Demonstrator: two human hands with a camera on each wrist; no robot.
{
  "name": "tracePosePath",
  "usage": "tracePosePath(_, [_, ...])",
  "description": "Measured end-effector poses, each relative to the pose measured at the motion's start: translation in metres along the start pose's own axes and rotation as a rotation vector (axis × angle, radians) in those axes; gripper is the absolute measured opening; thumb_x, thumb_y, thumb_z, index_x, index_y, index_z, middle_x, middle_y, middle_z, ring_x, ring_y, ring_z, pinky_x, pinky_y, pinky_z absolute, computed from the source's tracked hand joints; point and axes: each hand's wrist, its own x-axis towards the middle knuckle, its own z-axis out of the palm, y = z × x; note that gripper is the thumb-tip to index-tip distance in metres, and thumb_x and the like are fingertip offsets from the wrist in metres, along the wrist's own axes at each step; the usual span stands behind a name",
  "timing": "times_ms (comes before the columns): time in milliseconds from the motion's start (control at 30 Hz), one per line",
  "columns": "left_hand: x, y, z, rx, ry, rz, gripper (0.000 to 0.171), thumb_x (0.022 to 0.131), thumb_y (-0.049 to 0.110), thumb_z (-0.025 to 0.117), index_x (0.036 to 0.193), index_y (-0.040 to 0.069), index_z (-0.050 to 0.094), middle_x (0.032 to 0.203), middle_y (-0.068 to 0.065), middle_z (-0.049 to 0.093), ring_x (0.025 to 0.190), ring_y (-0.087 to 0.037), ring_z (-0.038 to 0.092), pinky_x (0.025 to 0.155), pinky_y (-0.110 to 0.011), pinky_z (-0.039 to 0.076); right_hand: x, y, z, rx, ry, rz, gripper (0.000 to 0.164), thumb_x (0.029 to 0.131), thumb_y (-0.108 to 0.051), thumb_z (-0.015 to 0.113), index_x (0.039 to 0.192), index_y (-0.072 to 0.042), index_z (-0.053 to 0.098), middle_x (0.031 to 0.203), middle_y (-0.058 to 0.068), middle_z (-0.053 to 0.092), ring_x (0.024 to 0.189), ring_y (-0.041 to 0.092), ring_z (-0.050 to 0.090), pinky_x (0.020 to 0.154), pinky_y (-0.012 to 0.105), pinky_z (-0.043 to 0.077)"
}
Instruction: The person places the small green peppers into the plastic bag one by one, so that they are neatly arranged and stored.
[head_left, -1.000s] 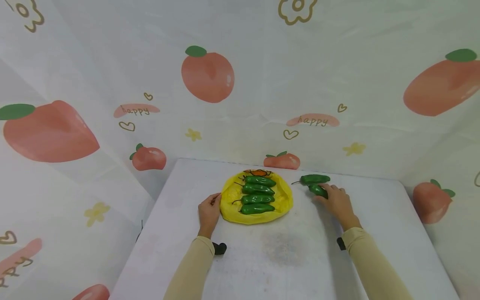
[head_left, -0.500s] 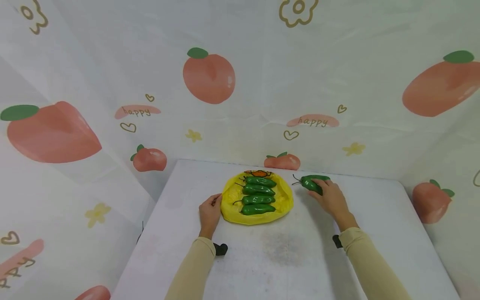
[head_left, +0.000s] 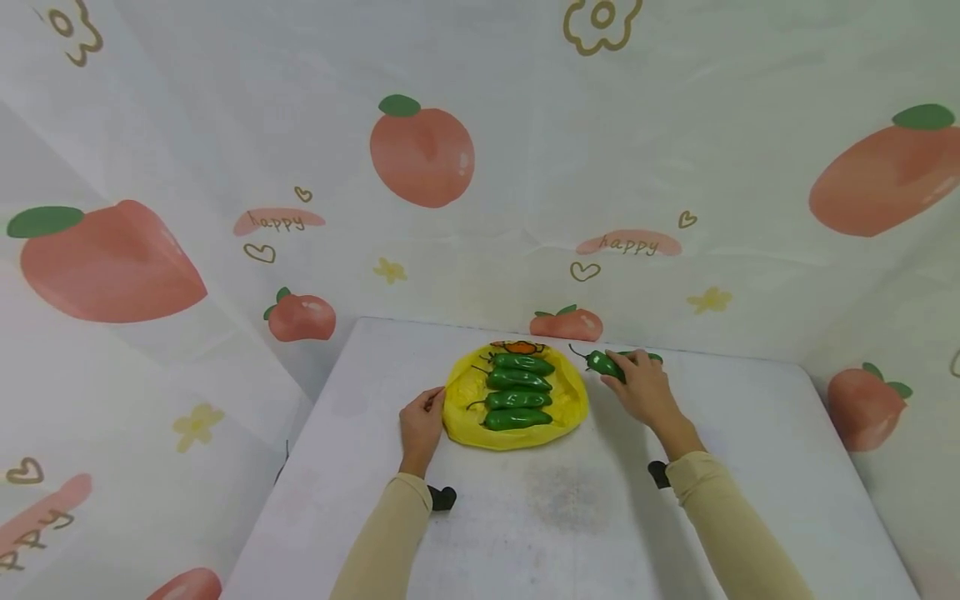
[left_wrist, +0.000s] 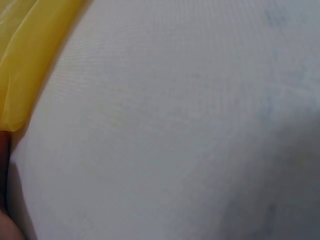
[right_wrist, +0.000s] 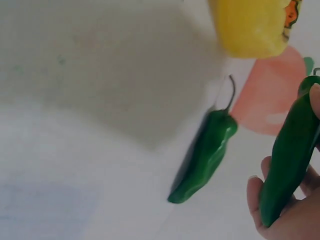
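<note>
My right hand (head_left: 643,385) grips a green chili pepper (right_wrist: 290,155) with its thumb and fingers, its stem pointing left in the head view. Another green pepper (right_wrist: 207,155) lies on the table beside that hand, mostly hidden behind it in the head view. To the left, a yellow plastic bag (head_left: 461,421) with its rim spread in a round holds several green peppers (head_left: 517,400) stacked in a row, stems to the left. My left hand (head_left: 422,427) pinches the left edge of the bag; in the left wrist view only a sliver of its fingers shows beside the yellow film.
The white table (head_left: 510,533) has a greyish stain (head_left: 566,496) at its middle. Behind it and at the sides hangs a white cloth (head_left: 480,275) printed with peaches. An orange cartoon print (head_left: 519,347) shows on the bag's far rim.
My right hand has lifted the near pepper and carried it left, in front of the other loose pepper, toward the bag. My left hand stays at the bag's edge.
</note>
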Motion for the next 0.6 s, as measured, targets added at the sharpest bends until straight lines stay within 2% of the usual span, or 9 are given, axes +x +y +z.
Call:
tracePosePath(167, [0.0, 0.002, 0.001, 0.009, -0.003, -0.014, 0.021, 0.1, 0.026, 0.067, 0.11, 0.012, 0.08, 0.094, -0.005, 0.079, 0.077, -0.014, 0.064, 0.067, -0.018, 0.051, 0.002, -0.011, -0.003, 0.037, -0.003, -0.032, 0.054, 0.103, -0.024, 0.062, 0.15, -0.004, 0.047, 0.133, 0.032, 0.048, 0.112, 0.051, 0.049, 0.093, 0.062, 0.044])
tracePosePath(333, [0.0, 0.002, 0.001, 0.018, -0.009, -0.024, 0.022, 0.101, 0.026, 0.066, 0.111, 0.012, 0.079, 0.096, -0.005, 0.079, 0.079, -0.015, 0.064, 0.068, -0.018, 0.052, 0.006, -0.02, -0.001, 0.098, 0.016, -0.045, 0.051, 0.101, -0.019, 0.064, 0.146, 0.001, 0.049, 0.131, 0.032, 0.051, 0.113, 0.05, 0.05, 0.096, 0.061, 0.044])
tracePosePath(467, [-0.001, 0.003, 0.001, 0.018, -0.011, -0.025, 0.021, 0.101, 0.025, 0.066, 0.111, 0.012, 0.079, 0.097, -0.006, 0.079, 0.079, -0.015, 0.064, 0.069, -0.017, 0.052, 0.009, -0.026, 0.0, 0.14, 0.013, -0.062, 0.048, 0.1, -0.019, 0.066, 0.141, 0.004, 0.052, 0.131, 0.029, 0.054, 0.114, 0.046, 0.052, 0.098, 0.058, 0.048])
tracePosePath(600, [0.0, 0.001, 0.001, 0.017, -0.009, -0.019, 0.022, 0.1, 0.026, 0.067, 0.111, 0.011, 0.079, 0.097, -0.006, 0.079, 0.08, -0.015, 0.065, 0.069, -0.017, 0.051, 0.012, -0.033, 0.002, 0.163, 0.008, -0.09, 0.047, 0.1, -0.022, 0.067, 0.14, 0.001, 0.055, 0.131, 0.026, 0.06, 0.115, 0.042, 0.054, 0.102, 0.057, 0.045])
